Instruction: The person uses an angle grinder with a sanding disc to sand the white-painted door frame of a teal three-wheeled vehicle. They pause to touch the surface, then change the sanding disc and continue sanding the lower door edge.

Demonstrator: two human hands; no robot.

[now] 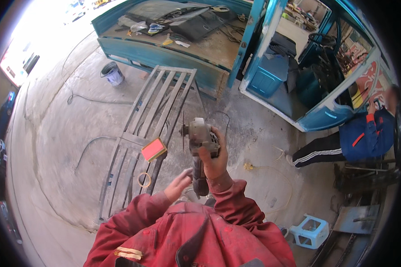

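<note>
Gripping the angle grinder (199, 138) body, right hand (214, 160) fingers clenched; left hand (178, 184) loosely curled beside its handle

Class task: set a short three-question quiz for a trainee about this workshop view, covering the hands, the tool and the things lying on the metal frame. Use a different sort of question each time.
1. True or false: the right hand grips the angle grinder around its body.
2. Which lies on the metal frame? A) a red box B) a white bucket C) a white step stool
3. Fill in: the left hand is at the grinder's ____ end, near the handle.

Key
1. True.
2. A: the red box rests on the frame's bars, with a tape ring below it.
3. Lower.
</note>
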